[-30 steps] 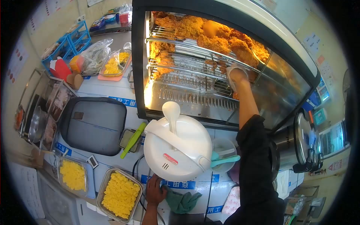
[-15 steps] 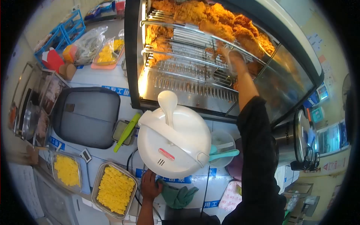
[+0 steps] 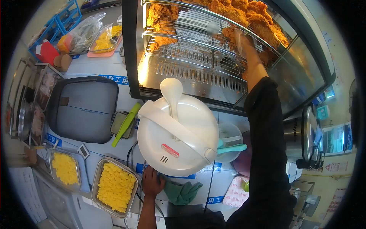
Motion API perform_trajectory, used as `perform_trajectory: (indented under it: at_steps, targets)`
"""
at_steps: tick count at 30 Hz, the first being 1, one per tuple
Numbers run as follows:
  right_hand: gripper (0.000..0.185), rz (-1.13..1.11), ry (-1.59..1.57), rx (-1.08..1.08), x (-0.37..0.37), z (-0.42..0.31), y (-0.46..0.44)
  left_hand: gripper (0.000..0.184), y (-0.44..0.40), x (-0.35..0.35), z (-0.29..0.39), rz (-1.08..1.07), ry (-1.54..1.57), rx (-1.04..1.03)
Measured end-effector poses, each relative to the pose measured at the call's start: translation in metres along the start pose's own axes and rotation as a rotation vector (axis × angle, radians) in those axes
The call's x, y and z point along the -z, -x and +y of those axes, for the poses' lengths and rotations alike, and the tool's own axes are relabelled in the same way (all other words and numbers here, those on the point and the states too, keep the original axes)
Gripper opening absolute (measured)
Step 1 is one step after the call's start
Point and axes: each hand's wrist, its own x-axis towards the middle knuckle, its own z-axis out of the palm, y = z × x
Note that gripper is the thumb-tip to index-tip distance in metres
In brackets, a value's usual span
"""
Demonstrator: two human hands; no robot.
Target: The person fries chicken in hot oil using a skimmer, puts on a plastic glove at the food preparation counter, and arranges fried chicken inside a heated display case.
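Inside the lit display warmer (image 3: pixel 198 78), my right hand (image 3: pixel 247 44) reaches in among pieces of fried chicken (image 3: pixel 263 24). Its fingers look closed but are blurred and partly behind the rack bars; what they hold is unclear. A shiny rounded metal end (image 3: pixel 212 28) shows left of the hand, with a small chicken piece (image 3: pixel 229 35) between. My left hand (image 3: pixel 153 182) rests on the counter with fingers extended, holding nothing. Its thumb side lies against a green cloth (image 3: pixel 183 192), just below the white rice cooker (image 3: pixel 187 131). A white rice paddle (image 3: pixel 172 93) stands at the cooker's lid.
Two containers of yellow crumbly food, a near tray (image 3: pixel 116 187) and a clear box (image 3: pixel 65 168), sit lower left. A grey bin (image 3: pixel 85 108) and green-handled tool (image 3: pixel 126 124) lie behind. Right of the cooker are a clear bowl (image 3: pixel 230 131) and steel pot (image 3: pixel 299 133).
My right hand has shifted slightly right within the warmer, and the shiny metal end now shows. The whole view has tilted a little. My left hand stays beside the cloth.
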Motion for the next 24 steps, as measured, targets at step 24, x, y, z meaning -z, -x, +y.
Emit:
perform_trajectory:
  at_steps: [24]
  targets:
    - [0.064,-0.011,0.028,-0.064,0.006,0.014,0.054,0.057,-0.003,0.008,0.004,-0.002,0.113,0.016]
